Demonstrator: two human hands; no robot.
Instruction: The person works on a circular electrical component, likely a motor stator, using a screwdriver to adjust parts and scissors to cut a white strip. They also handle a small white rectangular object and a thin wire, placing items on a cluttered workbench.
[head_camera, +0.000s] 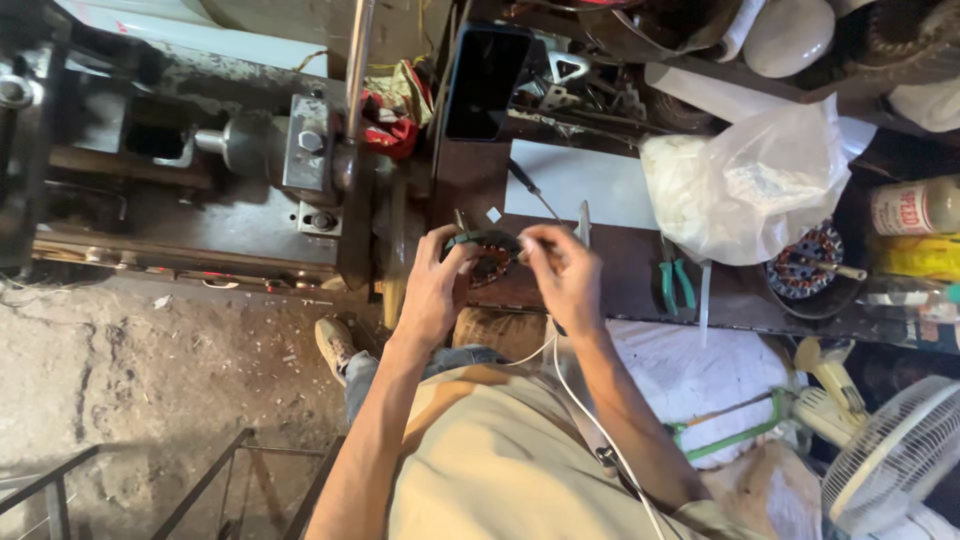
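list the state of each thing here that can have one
left hand: gripping the stator
right hand: fingers pinched at the stator's edge
stator: held up off the bench
plastic bag: full, slumped on the bench
green pliers: lying flat, untouched
second stator: resting on the bench

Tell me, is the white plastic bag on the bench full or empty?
Partly full: the bag bulges with white material seen through its thin plastic.

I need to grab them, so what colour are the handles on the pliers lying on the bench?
Green; the pliers show best in the head view.
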